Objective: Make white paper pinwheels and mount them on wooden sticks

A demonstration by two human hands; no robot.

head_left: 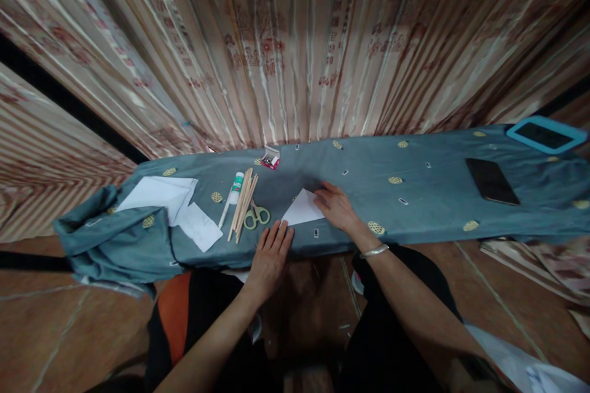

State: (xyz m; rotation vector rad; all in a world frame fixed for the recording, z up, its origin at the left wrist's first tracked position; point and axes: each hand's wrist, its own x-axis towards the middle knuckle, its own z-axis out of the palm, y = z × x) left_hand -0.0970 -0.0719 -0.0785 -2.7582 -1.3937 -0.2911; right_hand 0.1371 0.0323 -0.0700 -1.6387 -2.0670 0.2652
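A white piece of paper folded into a triangle [303, 209] lies flat on the cloth-covered table [442, 196]. My right hand [338, 206] rests on its right edge, fingers stretched out over the corner. At the paper's left corner, my left hand [273, 249] lies with its fingers extended, the fingertips at or touching that corner. Just left of the paper sit green-handled scissors [256, 215]. Beside them is a bundle of several wooden sticks [242, 206], and a glue stick [236, 187] with a green label stands next to those.
A small open red-and-white box [270, 158] is behind the sticks. White paper sheets [154, 193] and a loose slip [199, 227] lie at left near bunched cloth [120, 239]. A dark phone [492, 181] and blue-framed tablet [547, 134] lie at right. A curtain [295, 43] hangs behind.
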